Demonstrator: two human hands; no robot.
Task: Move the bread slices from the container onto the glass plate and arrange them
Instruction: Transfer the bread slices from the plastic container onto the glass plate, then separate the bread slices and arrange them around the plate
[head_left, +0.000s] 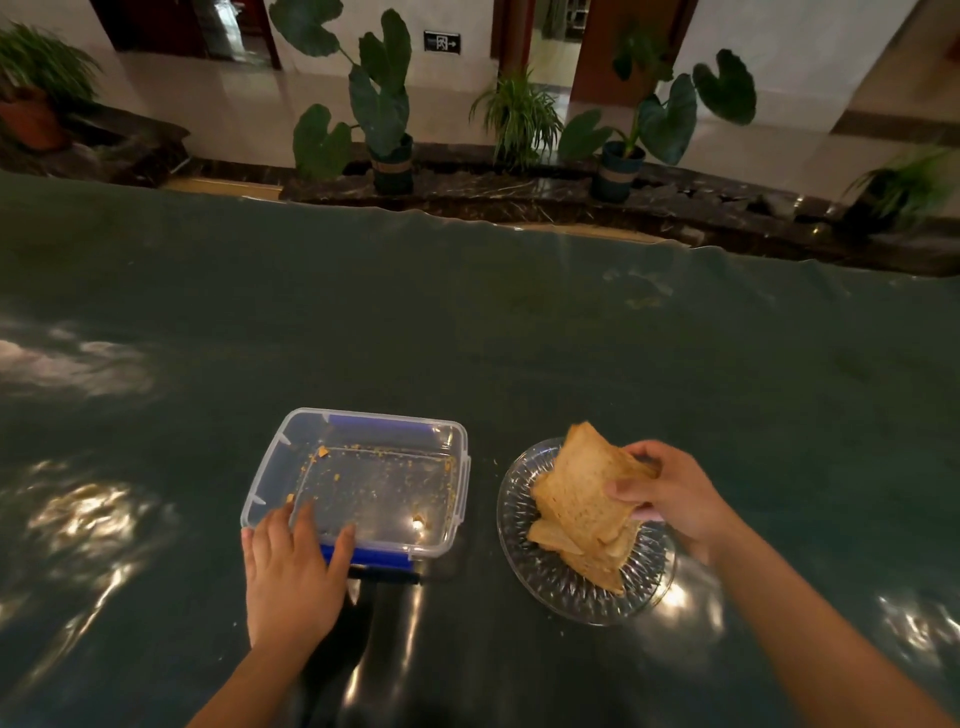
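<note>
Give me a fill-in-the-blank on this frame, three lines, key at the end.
1. The clear container holds only ____.
2. The bread slices sit on the glass ____.
3. The ____ hand has its grip on the top slice, while the left hand rests on the container's near rim.

Missing words: crumbs; plate; right

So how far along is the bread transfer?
Nearly done. The container holds only crumbs, steadied by the left hand. The bread slices sit stacked on the glass plate, with the right hand gripping the tilted top slices. Left: lay them down and arrange.
</note>
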